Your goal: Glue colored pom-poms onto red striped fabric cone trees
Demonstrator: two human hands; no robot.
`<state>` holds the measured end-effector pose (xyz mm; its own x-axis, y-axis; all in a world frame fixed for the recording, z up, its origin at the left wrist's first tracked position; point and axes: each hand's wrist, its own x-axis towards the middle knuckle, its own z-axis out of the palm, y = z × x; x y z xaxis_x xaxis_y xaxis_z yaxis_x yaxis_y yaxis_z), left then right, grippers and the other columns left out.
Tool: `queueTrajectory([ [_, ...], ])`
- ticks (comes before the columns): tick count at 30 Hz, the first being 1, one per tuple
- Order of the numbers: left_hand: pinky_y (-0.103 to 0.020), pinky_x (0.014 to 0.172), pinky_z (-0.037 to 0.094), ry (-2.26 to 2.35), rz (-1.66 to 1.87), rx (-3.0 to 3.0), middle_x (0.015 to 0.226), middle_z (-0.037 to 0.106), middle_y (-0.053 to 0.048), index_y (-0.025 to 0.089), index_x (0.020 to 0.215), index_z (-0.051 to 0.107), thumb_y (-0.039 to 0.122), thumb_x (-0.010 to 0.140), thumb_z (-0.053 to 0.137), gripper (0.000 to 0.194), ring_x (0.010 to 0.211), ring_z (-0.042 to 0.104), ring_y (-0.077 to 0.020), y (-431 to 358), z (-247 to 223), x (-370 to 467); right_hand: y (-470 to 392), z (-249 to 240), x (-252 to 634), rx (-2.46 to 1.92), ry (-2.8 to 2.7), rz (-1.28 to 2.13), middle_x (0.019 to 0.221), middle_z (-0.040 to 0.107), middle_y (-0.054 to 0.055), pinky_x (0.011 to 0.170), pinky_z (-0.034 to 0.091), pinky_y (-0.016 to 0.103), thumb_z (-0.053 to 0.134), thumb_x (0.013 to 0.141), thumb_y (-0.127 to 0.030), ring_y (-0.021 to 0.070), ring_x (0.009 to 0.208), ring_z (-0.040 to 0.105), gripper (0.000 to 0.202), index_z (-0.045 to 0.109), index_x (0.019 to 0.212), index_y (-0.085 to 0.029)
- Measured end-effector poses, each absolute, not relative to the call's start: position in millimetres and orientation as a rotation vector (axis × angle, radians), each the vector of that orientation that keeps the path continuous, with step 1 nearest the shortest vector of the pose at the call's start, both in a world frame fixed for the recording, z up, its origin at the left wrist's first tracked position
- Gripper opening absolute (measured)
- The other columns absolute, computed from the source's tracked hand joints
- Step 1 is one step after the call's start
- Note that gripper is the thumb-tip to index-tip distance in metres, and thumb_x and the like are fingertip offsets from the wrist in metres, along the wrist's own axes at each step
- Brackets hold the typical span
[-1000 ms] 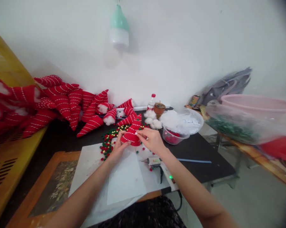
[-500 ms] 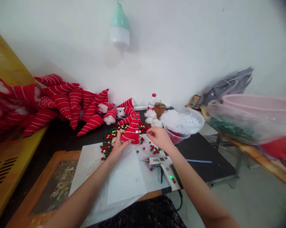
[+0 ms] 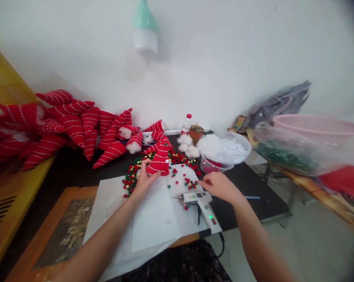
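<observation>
My left hand (image 3: 145, 177) grips a red cone-shaped hat (image 3: 159, 161) by its lower left side. White dashed stripes run round the hat, and a white pompom and a green one sit on it. Over at the right, my right hand (image 3: 219, 185) hovers by the back end of a white glue gun (image 3: 198, 199), fingers curled; whether they hold or touch anything is not clear. The glue gun lies on its side on white paper (image 3: 155, 223), its green light lit. Small red, green and yellow pompoms (image 3: 133, 178) are scattered around the hat.
More red striped hats (image 3: 74, 129) are heaped at the left by a yellow crate (image 3: 33, 176). Behind the pompoms stand a bottle (image 3: 186, 124), a brown cup (image 3: 196, 132) and white fluff balls (image 3: 188, 147). Plastic bowls (image 3: 216, 166) sit behind my right hand.
My right hand has moved away from beside the hat, right and towards me, to the back of the glue gun. My left hand still holds the hat. The view has shifted slightly.
</observation>
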<state>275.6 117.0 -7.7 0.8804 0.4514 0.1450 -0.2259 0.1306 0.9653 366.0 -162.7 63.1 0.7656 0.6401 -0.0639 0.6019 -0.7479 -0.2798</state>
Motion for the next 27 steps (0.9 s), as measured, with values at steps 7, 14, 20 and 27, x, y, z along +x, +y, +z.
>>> queueTrajectory([
  [7, -0.027, 0.079, 0.050, 0.153, 0.518, 1.466, 0.107, 0.064, 0.000, 0.026, 0.111, 0.042, 0.034, 0.069, 0.082, 0.059, 0.087, 0.066, -0.0171, 111.4, -6.4, 273.8, -203.0, 17.6, 305.2, -2.699, -0.570, 0.340, 0.070, 0.071, 0.003, 0.057, 0.031, 0.027, 0.077, 0.080, -0.045, 0.0215, 0.065, 0.063, 0.026, 0.065, 0.075, -0.022],
  [14, -0.029, 0.084, 0.049, 0.122, 0.550, 1.546, 0.113, 0.057, -0.002, 0.025, 0.109, 0.041, 0.032, 0.068, 0.083, 0.058, 0.094, 0.063, -0.0183, 110.3, -7.0, 273.8, -194.4, -3.6, 285.3, -2.620, -0.382, 0.163, 0.074, 0.069, 0.001, 0.059, 0.033, 0.027, 0.068, 0.073, -0.026, 0.0206, 0.066, 0.063, 0.010, 0.063, 0.081, -0.023],
  [20, -0.033, 0.093, 0.047, 0.104, 0.556, 1.601, 0.116, 0.055, -0.005, 0.025, 0.109, 0.043, 0.029, 0.069, 0.080, 0.055, 0.109, 0.060, -0.0232, 111.1, -8.5, 273.9, -195.5, -10.2, 289.4, -2.138, -0.256, 0.123, 0.066, 0.064, 0.000, 0.058, 0.044, 0.029, 0.063, 0.073, -0.037, 0.0205, 0.061, 0.059, 0.016, 0.063, 0.077, -0.021],
  [27, -0.035, 0.100, 0.044, 0.050, 0.544, 1.688, 0.116, 0.055, -0.004, 0.023, 0.113, 0.048, 0.025, 0.068, 0.080, 0.056, 0.112, 0.058, -0.0244, 106.8, -6.9, 270.6, -157.7, 16.7, 269.5, -1.696, -0.373, 0.134, 0.101, 0.077, 0.012, 0.086, 0.056, 0.036, 0.068, 0.086, -0.060, 0.0286, 0.096, 0.071, 0.043, 0.073, 0.096, -0.018],
])
